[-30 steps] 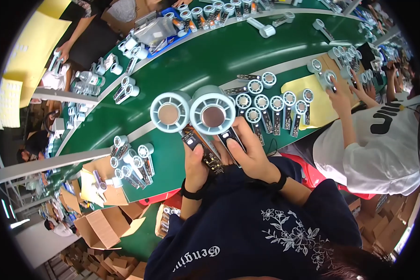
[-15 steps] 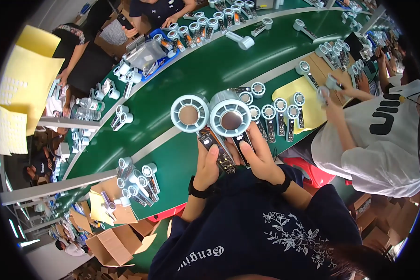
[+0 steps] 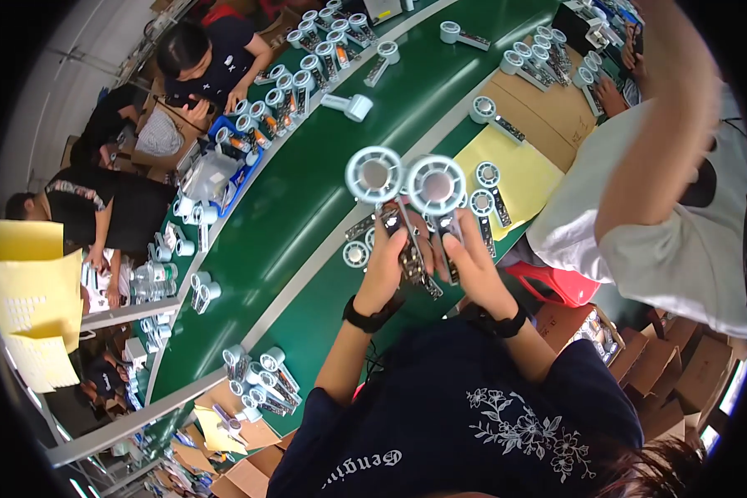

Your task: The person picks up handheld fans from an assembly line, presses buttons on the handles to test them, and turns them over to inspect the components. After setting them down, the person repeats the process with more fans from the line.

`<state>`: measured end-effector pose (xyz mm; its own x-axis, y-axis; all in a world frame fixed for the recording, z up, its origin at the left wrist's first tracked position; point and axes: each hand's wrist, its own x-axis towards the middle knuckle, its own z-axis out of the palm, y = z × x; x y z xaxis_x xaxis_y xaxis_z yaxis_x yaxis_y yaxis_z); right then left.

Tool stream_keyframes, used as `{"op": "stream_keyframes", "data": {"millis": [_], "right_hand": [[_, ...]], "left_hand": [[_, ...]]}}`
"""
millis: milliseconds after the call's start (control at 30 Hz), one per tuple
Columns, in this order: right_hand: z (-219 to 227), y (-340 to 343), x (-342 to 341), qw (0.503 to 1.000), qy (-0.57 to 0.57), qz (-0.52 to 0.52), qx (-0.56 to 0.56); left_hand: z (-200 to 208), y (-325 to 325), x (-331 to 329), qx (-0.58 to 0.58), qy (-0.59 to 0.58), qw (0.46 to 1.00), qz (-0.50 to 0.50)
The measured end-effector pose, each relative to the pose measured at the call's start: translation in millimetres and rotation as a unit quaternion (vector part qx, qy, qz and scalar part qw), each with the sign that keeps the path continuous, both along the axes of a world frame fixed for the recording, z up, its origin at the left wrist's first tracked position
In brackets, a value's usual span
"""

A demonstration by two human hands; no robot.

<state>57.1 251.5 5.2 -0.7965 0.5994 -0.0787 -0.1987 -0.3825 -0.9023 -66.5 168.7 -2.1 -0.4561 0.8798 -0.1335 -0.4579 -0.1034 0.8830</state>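
Observation:
My left hand (image 3: 380, 272) is closed around the handle of a pale blue handheld fan (image 3: 374, 174) with a round spoked head. A bare circuit board shows along its handle. My right hand (image 3: 479, 270) grips a second fan (image 3: 436, 184) of the same kind, thumb on its handle. Both fans are held up side by side above the bench, heads away from me and close together. Beyond my left hand lies another fan (image 3: 356, 254), partly hidden by my hands. Two similar units, one a fan (image 3: 488, 175), lie just right of my right hand.
A green conveyor belt (image 3: 307, 183) curves past the bench, with more fans along its far side. At right are a yellow sheet (image 3: 515, 166), cardboard (image 3: 548, 108) and a co-worker's raised arm (image 3: 664, 141). A fan cluster (image 3: 261, 378) stands at left, near a metal bar (image 3: 133, 419).
The view has turned, shifting the surroundings. Both held fans are now farther from me and look smaller, still in my hands. The co-worker at right has raised an arm.

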Motion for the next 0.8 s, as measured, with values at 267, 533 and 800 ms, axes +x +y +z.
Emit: {"op": "stream_keyframes", "data": {"millis": [267, 533, 800], "right_hand": [[-131, 125, 57, 0.906, -0.329, -0.217, 0.152], [-188, 183, 75, 0.811, -0.482, -0.117, 0.311], [-76, 157, -81, 0.964, -0.164, -0.061, 0.201]], "left_hand": [[-105, 149, -46, -0.184, 0.378, 0.884, -0.204], [-150, 193, -57, -0.193, 0.595, 0.723, -0.293], [-108, 142, -203, -0.254, 0.609, 0.736, -0.151]]}}
